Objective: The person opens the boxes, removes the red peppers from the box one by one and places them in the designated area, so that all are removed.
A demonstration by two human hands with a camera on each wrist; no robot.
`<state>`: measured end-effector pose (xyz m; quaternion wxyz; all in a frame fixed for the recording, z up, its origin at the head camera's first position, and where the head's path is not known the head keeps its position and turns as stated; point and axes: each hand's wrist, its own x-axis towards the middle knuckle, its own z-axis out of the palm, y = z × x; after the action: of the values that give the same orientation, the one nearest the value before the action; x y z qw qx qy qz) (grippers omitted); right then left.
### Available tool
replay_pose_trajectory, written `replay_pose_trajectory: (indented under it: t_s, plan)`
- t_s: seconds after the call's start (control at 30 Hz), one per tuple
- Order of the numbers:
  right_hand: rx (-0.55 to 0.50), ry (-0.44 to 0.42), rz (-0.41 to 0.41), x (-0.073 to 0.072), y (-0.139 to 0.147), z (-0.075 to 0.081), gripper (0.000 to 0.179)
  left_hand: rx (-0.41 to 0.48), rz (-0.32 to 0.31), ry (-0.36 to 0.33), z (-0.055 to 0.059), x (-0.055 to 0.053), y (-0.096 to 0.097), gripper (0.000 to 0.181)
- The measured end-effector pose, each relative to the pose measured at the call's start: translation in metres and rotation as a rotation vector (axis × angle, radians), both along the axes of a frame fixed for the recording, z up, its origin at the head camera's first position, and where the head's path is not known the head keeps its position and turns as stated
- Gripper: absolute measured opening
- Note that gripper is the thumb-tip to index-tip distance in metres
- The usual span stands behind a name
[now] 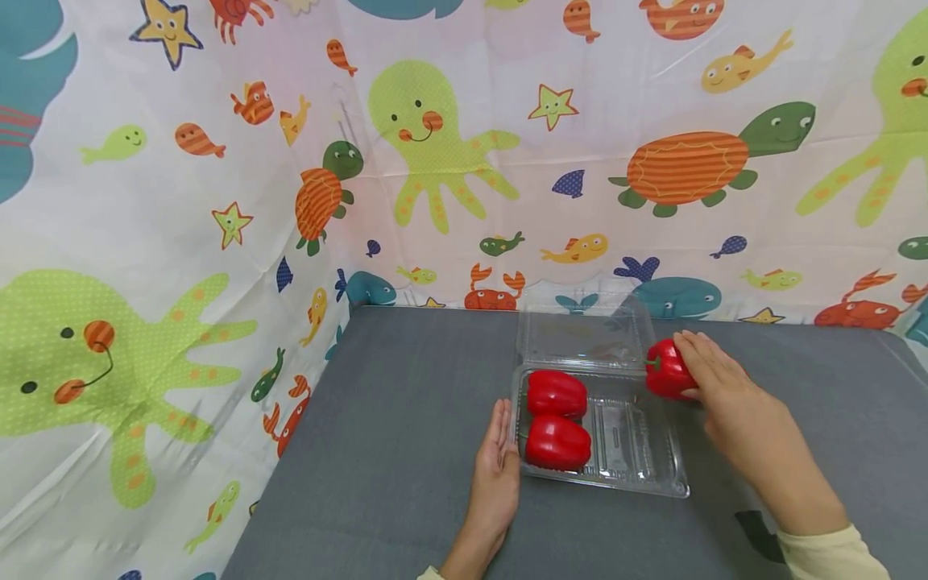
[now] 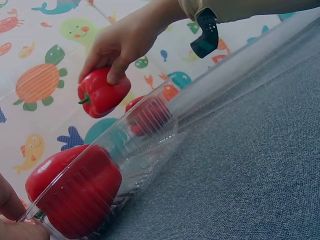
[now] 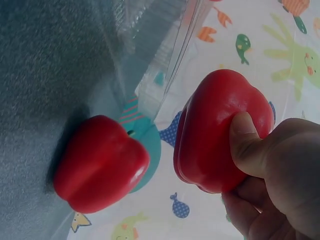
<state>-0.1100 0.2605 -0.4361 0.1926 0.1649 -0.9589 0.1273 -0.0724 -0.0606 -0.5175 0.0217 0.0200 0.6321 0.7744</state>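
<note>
Two red bell peppers (image 1: 557, 393) (image 1: 558, 442) lie in the left half of a clear plastic container (image 1: 638, 479). My left hand (image 1: 495, 475) holds the container's left edge; in the left wrist view its rim passes between the thumb (image 2: 22, 231) and a finger. My right hand (image 1: 739, 407) grips a third bell pepper (image 1: 669, 370) above the container's right side, thumb on its flank in the right wrist view. Beyond it in that view, another red pepper (image 3: 101, 165) lies on the table outside the container; in the head view it is hidden.
The container's clear hinged lid (image 1: 587, 334) stands open toward the back. A grey cloth covers the table (image 1: 406, 419). Behind and at the left hangs a curtain (image 1: 449, 266) printed with sea animals. A dark strap or patch (image 1: 760, 536) shows by the right forearm.
</note>
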Motion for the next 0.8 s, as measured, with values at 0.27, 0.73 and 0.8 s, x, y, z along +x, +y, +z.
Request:
replay_pose_trajectory:
  t_s: [0.27, 0.73, 0.8]
  plan:
    - [0.000, -0.046, -0.041, 0.000, 0.009, -0.001, 0.129, 0.009, 0.004, -0.002, 0.000, -0.001, 0.000, 0.070]
    - [0.003, -0.128, -0.101, 0.000, 0.027, 0.000, 0.134, 0.011, 0.002, -0.021, 0.001, -0.001, 0.000, 0.070]
    - [0.002, -0.128, -0.104, 0.000, 0.029, -0.001, 0.135, 0.013, 0.002, -0.030, 0.001, -0.001, 0.000, 0.071]
